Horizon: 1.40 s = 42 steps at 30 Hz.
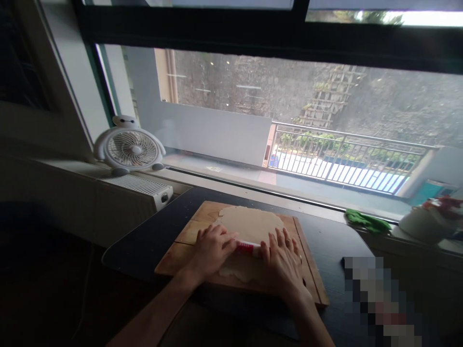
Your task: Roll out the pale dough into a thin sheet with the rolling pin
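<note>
A sheet of pale rolled-out dough (249, 221) with uneven edges lies on a wooden board (197, 219). Across the dough runs a white rolling pin (246, 247) with a red label at its visible middle. My left hand (213, 246) is closed over the pin's left part, fingers bent and close together. Over the right part, my right hand (284, 255) curves around the pin with its fingers somewhat apart. Both ends of the pin are hidden beneath my hands. The dough shows on the far and near sides of the pin.
The board rests on a dark table (141, 246) against a window. On the sill to the left stands a white fan (133, 147). A green cloth (367, 221) and a white container (419, 224) sit at the right. A pixelated object (379, 299) is at the table's right edge.
</note>
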### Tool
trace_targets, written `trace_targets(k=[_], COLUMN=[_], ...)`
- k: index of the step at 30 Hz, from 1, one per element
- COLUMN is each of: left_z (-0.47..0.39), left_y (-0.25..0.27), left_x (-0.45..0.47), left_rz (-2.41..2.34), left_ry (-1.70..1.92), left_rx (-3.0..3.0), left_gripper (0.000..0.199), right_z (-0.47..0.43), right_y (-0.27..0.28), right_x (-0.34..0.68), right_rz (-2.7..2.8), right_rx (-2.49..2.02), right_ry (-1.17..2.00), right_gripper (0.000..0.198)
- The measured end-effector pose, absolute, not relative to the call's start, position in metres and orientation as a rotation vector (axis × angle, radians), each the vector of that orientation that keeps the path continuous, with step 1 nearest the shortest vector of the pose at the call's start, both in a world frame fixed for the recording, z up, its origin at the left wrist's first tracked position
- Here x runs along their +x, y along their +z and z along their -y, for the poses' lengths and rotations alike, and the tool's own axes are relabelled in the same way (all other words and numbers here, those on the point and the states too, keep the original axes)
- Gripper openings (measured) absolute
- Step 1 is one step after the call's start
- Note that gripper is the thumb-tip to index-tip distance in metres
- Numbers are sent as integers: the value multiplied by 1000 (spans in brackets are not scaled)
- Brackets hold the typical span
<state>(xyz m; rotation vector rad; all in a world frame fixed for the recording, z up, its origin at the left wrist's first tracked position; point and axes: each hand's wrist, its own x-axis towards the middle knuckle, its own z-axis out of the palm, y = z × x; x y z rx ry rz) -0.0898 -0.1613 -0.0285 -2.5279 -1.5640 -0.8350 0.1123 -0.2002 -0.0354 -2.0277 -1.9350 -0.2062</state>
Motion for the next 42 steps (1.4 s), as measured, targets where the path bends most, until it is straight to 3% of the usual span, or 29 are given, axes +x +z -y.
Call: trace_targets(k=[6,16,24,28,31,42], left_z=[96,193,140,186,226,212], left_y=[-12,-45,-22,-30,-39,-53], left_x=[-62,-109,-88,-103,-125,-165], left_rz=[1719,1445,1504,1587,1597,1792], left_ry=[-776,-801,-792,-722,-721,-831], left_rx=[-2361,-2462,-2425,-2421,-2420,-2194], left_gripper=[35,41,30,28,42,40], right_z=[131,234,133,135,150,19], right_y=[-13,-50,-17,-20,-24,-5], right_x=[120,101,110,112,107,-21], right_rz=[1883,2044,2009,2211,2379,2344], right_rx=[-2081,-1866,-1974,-1831,-1617,-1292], right_ry=[-82,-295,-176,-150,-159,-100], right_gripper=[53,53,52,46,44,47])
